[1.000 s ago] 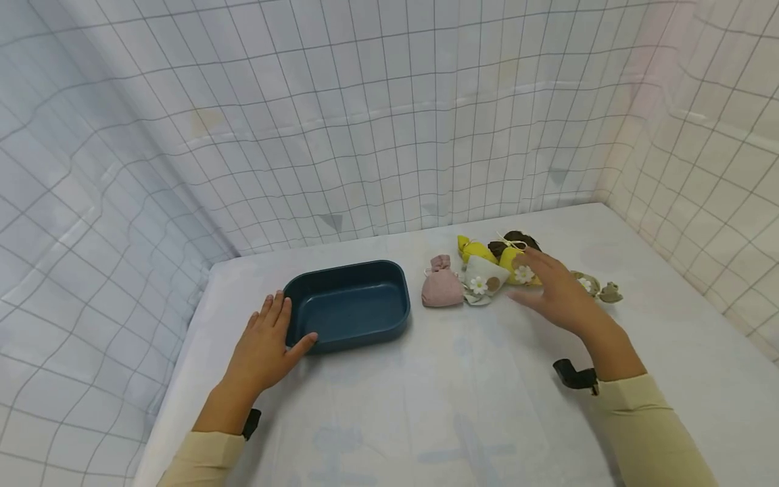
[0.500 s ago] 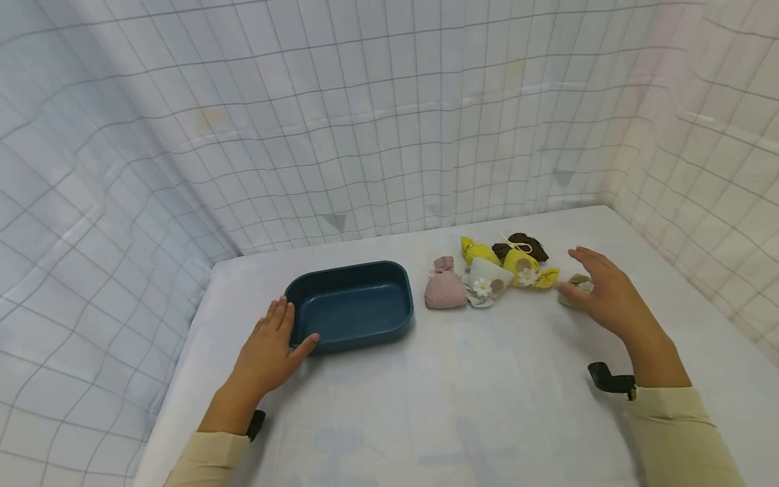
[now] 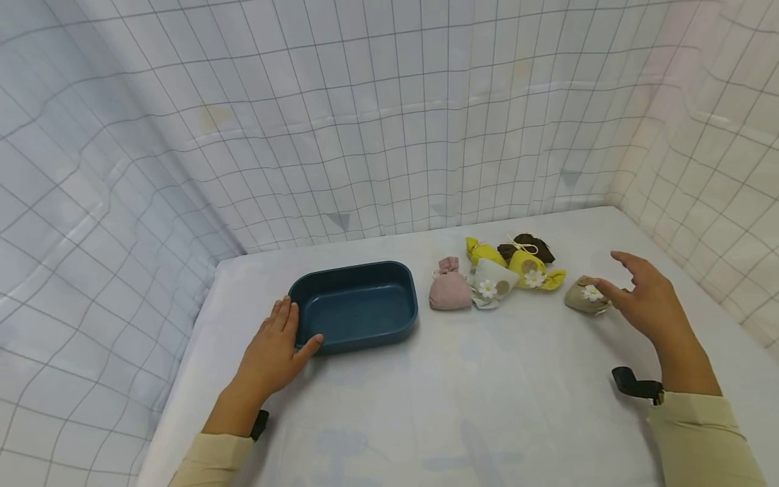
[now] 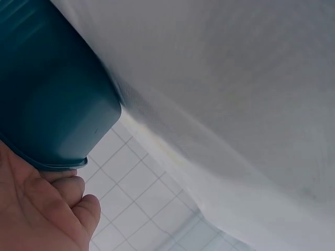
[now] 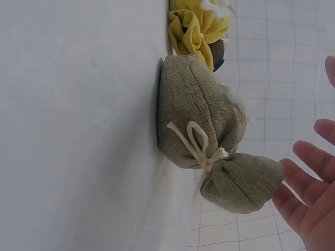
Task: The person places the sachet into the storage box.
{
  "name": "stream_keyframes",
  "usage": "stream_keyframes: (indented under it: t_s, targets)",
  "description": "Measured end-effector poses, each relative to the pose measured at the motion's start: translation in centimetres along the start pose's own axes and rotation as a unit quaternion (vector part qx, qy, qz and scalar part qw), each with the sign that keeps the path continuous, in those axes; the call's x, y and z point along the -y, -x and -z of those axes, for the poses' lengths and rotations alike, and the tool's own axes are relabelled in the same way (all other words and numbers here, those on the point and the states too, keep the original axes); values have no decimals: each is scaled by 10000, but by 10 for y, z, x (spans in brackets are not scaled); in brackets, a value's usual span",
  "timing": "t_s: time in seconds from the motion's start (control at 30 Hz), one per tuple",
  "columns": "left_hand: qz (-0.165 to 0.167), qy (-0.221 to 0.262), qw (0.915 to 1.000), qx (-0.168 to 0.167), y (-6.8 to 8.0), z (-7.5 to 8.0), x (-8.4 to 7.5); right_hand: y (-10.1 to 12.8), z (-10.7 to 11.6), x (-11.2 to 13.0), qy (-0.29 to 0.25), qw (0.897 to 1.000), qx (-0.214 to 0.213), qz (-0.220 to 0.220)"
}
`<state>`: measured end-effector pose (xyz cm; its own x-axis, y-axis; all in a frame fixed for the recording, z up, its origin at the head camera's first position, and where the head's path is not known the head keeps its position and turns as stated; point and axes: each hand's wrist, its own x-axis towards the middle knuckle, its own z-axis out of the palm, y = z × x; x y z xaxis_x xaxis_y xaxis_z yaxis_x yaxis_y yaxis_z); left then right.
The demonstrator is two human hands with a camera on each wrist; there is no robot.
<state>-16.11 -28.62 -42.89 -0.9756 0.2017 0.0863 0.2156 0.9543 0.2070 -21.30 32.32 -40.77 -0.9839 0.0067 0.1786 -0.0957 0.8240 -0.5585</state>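
Observation:
My left hand rests on the left end of a dark blue rectangular tray, fingers extended at the rim and thumb on the near edge. Seen from below in the left wrist view, the fingers lie against the tray's lip. A khaki cloth sachet with a white flower lies at the right. My right hand hovers over its right side, thumb and fingers spread, hiding its tied end. The right wrist view shows the sachet's cream drawstring bow, with the fingertips right by the gathered top.
Left of the khaki sachet lie a pink sachet, a whitish one with a flower, two yellow ones, the nearer flowered, and a dark brown one. Grid-patterned white curtains enclose the white table.
My right hand has moved right, away from above the yellow sachets to the khaki one, uncovering most of it. The left hand stays on the tray. The whole view has shifted slightly.

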Motion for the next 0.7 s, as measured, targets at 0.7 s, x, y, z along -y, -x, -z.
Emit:
stream_keyframes:
  t_s: [0.7]
  targets:
    - [-59, -3, 9999, -116, 0, 0, 0, -2, -11, -15, -516, 9960, 326, -650]
